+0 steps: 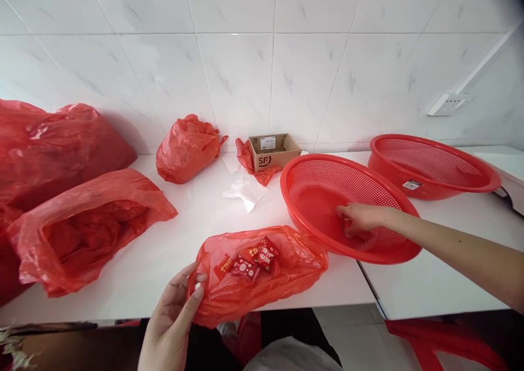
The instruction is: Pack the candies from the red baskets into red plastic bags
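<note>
Pinching side: from far off, I see my left grip point(174, 308) closed on the left edge of the open bag point(262, 292).
Basket side: my right grip point(362, 219) is inside the near basket point(323, 180), fingers bent. I cannot tell if it has anything in it.
Bag place: it lies on the bench point(196, 207), close to the front edge, between my two grips. It runs long from left to right. From my right grip, it is to the left and closer to that front edge. My left grip is the nearer one, as it touches the bag.
Bag end: its right end is right by the rim of the near basket. I cannot tell if they touch.
Bag look: red, thin, shiny and crinkly, a bit see-through, with its mouth facing up.
Packets: a few small red packets point(245, 267) sit in the bag, with yellow or white marks.
Box: a little brown box point(276, 161) stands behind, near the wall point(233, 76).
</note>
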The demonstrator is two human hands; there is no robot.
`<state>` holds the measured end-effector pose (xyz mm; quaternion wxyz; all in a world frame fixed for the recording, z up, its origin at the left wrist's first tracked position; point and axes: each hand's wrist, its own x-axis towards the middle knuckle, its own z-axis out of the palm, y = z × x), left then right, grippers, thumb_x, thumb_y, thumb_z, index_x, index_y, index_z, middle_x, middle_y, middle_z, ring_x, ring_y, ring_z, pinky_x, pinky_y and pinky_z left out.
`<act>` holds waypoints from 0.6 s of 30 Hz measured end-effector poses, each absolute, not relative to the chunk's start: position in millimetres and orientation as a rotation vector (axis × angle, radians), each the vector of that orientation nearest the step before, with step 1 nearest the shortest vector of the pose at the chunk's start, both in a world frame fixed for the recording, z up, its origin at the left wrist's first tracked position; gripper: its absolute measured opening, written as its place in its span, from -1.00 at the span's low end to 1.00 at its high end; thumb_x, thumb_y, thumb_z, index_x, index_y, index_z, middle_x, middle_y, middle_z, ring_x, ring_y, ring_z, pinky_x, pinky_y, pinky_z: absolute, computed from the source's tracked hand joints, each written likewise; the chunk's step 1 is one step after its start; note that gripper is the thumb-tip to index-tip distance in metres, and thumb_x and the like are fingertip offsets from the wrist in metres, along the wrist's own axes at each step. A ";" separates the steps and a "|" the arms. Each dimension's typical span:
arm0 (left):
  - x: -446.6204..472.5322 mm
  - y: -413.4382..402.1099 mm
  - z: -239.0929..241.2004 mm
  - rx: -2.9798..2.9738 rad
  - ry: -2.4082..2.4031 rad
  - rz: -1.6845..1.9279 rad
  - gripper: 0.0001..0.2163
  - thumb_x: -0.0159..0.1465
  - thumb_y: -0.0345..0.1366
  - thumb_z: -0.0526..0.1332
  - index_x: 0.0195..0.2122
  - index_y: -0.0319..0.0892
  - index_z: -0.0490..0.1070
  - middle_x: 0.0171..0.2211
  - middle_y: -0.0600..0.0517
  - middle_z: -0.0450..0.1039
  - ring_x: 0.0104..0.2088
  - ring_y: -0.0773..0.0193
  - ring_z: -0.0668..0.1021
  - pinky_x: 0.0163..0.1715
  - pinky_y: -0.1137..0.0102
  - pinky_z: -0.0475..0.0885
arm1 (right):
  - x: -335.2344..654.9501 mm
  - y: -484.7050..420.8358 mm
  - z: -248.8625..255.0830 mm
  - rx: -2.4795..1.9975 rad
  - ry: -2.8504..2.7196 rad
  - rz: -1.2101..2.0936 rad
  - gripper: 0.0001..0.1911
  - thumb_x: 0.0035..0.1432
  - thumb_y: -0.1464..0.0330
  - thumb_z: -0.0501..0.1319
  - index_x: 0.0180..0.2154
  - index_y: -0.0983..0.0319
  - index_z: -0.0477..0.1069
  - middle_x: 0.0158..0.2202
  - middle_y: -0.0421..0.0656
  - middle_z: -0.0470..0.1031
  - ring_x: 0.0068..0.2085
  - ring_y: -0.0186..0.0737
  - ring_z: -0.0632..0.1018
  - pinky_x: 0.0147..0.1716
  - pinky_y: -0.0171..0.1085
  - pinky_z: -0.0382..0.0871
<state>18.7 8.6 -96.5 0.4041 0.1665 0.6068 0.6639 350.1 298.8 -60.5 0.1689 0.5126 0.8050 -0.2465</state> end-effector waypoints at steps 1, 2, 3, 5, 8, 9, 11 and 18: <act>20.0 9.0 -95.5 0.415 1.544 1.678 -0.46 0.01 -0.09 0.46 0.04 -0.02 0.45 -0.04 0.01 0.55 0.09 0.13 0.48 -0.11 0.54 0.49 | 350.8 301.4 -61.2 1.426 2.269 -0.762 -0.75 -0.19 0.35 0.36 -0.39 0.23 0.40 -0.45 -0.11 0.51 -0.53 -0.19 0.50 -0.56 -0.27 0.25; 21.5 9.4 -94.4 0.412 1.559 1.683 -0.46 0.01 -0.08 0.46 0.03 -0.02 0.46 -0.07 0.02 0.55 0.06 0.14 0.49 -0.13 0.54 0.49 | 351.2 304.9 -60.3 1.397 2.262 -0.808 -0.80 -0.14 0.35 0.33 -0.41 0.21 0.36 -0.47 -0.14 0.51 -0.51 -0.19 0.51 -0.54 -0.28 0.27; 22.8 9.5 -93.4 0.411 1.573 1.687 -0.46 0.00 -0.08 0.45 0.03 -0.03 0.46 -0.09 0.03 0.56 0.04 0.15 0.50 -0.13 0.55 0.48 | 351.4 308.9 -57.9 1.389 2.277 -0.842 -0.81 -0.11 0.35 0.31 -0.42 0.20 0.33 -0.46 -0.15 0.51 -0.48 -0.19 0.52 -0.51 -0.28 0.28; 24.6 9.2 -91.9 0.412 1.597 1.689 -0.46 0.00 -0.07 0.45 0.03 -0.02 0.46 -0.12 0.03 0.57 0.03 0.16 0.50 -0.14 0.55 0.48 | 350.5 317.1 -48.8 1.444 2.374 -0.916 -0.79 -0.06 0.33 0.30 -0.39 0.20 0.28 -0.41 -0.15 0.51 -0.42 -0.21 0.52 -0.47 -0.30 0.28; 23.9 7.4 -92.9 0.417 1.605 1.672 -0.44 0.01 -0.06 0.45 0.05 -0.01 0.44 -0.10 0.02 0.57 0.08 0.13 0.47 -0.15 0.54 0.47 | 342.1 319.8 -25.9 1.576 2.513 -1.254 -0.73 0.00 0.28 0.31 -0.33 0.20 0.23 -0.38 -0.17 0.47 -0.40 -0.28 0.47 -0.45 -0.32 0.28; 23.0 6.7 -94.0 0.417 1.603 1.669 -0.44 0.01 -0.06 0.44 0.06 -0.01 0.43 -0.08 0.02 0.56 0.09 0.12 0.46 -0.15 0.54 0.48 | 336.6 315.9 -17.0 1.582 2.523 -1.416 -0.71 0.01 0.26 0.31 -0.31 0.20 0.23 -0.38 -0.19 0.46 -0.41 -0.31 0.46 -0.44 -0.33 0.29; 21.2 6.1 -96.6 0.415 1.598 1.672 -0.43 0.03 -0.07 0.44 0.08 -0.01 0.42 -0.02 0.01 0.54 0.12 0.10 0.44 -0.15 0.53 0.48 | 320.7 299.2 -0.1 1.508 2.518 -1.697 -0.69 0.03 0.25 0.32 -0.27 0.19 0.24 -0.40 -0.22 0.45 -0.43 -0.34 0.45 -0.44 -0.33 0.32; 24.5 9.6 -96.9 0.467 1.496 1.740 -0.48 0.07 -0.13 0.43 0.07 -0.02 0.43 0.13 -0.03 0.45 0.15 0.06 0.44 -0.08 0.42 0.51 | 229.9 189.9 1.9 1.121 2.780 -1.782 -0.67 0.12 0.27 0.28 -0.10 0.12 0.26 -0.37 -0.26 0.47 -0.42 -0.32 0.49 -0.42 -0.33 0.36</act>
